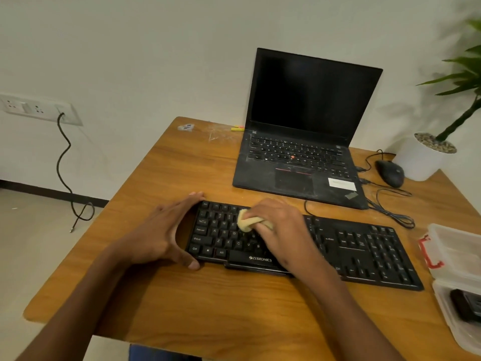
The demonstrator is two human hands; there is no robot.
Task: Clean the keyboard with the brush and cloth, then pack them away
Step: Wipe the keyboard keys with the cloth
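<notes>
Bench edge: nearest us, at the bottom of the frame, we see only our two forearms crossing the wooden bench [234, 308]; nothing of the task lies there.

Left hand: our left hand [166, 235] sits left of centre, fingers spread and fairly straight, thumb at the front edge and fingertips at the back corner, bracing the left end of the keyboard [364, 251] without curling round it.

Right hand: our right hand [281, 227], at the centre of the frame, is curled round the bunched yellow cloth [247, 222] and presses it onto the left-hand letter keys.

Stage: we judge we are in the wiping step, working on the left half of the keyboard. Whether the right half and number pad have been wiped, we cannot tell.

Brush: a dark object lies in the open clear plastic box [458, 290] at the lower right edge. We take it to be the brush, but it is cut off by the frame and we cannot be sure. If so, we judge brushing is likely finished.

Left to do: finish wiping, put the cloth in the box with the brush, and shut the lid [458, 246], which lies open beside its red latch [429, 252].

Further back: the open laptop [307, 121], screen dark, stands in the upper middle; a mouse [390, 173] and a potted plant [426, 157] sit at the upper right.
</notes>
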